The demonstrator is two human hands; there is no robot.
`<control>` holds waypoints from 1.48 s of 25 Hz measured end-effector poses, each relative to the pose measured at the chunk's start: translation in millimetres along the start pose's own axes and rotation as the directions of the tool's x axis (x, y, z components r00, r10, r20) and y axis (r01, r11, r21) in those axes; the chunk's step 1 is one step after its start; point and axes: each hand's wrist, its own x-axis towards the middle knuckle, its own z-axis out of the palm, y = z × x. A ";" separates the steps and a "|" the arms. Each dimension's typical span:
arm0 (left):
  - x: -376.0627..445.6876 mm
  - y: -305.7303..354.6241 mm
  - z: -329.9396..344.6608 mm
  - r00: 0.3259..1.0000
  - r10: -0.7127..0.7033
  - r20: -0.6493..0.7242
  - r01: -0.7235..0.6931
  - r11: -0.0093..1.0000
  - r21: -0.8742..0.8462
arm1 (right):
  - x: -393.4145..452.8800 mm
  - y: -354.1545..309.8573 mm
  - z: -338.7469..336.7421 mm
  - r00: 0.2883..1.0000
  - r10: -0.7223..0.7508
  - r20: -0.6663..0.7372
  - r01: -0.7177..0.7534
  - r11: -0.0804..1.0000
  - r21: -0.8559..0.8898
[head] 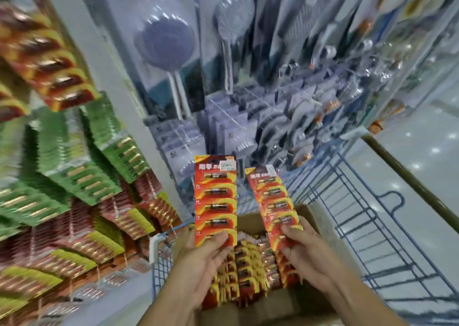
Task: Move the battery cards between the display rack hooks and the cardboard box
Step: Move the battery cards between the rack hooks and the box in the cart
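Above cardboard box (304, 214), 2 glossy rectangular battery cards (215, 201), both hands (206, 256).

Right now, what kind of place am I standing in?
Most likely a shop aisle: battery cards hang in rows on a display rack, packaged shower heads hang beside them, and a wire cart holds a stock box.

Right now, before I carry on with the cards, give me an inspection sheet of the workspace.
Surface: cardboard box sits in a blue wire cart; no table seen.
Job's things: left card and right card, red and yellow battery strips, held upright above the box; more cards packed inside it.
Clutter: nothing seen loose.
Grips: left hand pinches the left card's bottom edge; right hand holds the right card's lower end.
Cables: nothing seen.
Surroundings: rack of green and red battery cards at left, blurred; packaged shower heads hang ahead; shiny floor at right.
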 end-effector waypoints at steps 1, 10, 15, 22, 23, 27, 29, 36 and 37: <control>-7.1 16.0 0.4 0.998 0.062 0.015 -0.062 0.998 0.025 | -0.9 -8.1 19.1 0.998 -0.022 0.052 0.024 0.999 -0.042; -77.4 155.6 -20.0 0.836 0.548 -0.035 -0.540 0.832 0.126 | -4.1 -59.1 175.8 0.889 -0.238 0.391 0.383 0.856 -0.348; -109.3 203.6 -48.3 0.742 0.664 -0.096 -0.648 0.746 0.153 | -4.9 -54.4 244.1 0.819 -0.200 0.538 0.454 0.798 -0.395; -127.1 243.3 -82.4 0.666 0.733 -0.139 -0.707 0.680 0.196 | -8.2 -29.4 327.8 0.743 -0.165 0.648 0.513 0.763 -0.394; -125.5 246.7 -85.6 0.668 0.732 -0.139 -0.704 0.681 0.203 | -5.8 -24.5 334.6 0.746 -0.163 0.645 0.507 0.768 -0.392; -112.6 254.0 -91.7 0.667 0.730 -0.148 -0.693 0.681 0.238 | 4.6 -8.1 351.6 0.793 -0.167 0.586 0.484 0.757 -0.440; -103.6 255.3 -94.8 0.682 0.714 -0.157 -0.682 0.699 0.216 | 7.6 -4.2 354.8 0.803 -0.171 0.571 0.483 0.748 -0.455; -86.4 256.4 -101.0 0.694 0.704 -0.152 -0.690 0.710 0.139 | 8.8 6.0 358.9 0.802 -0.203 0.562 0.503 0.737 -0.452; -85.7 257.6 -101.7 0.694 0.704 -0.150 -0.692 0.710 0.131 | 8.9 7.9 360.1 0.803 -0.207 0.560 0.506 0.733 -0.454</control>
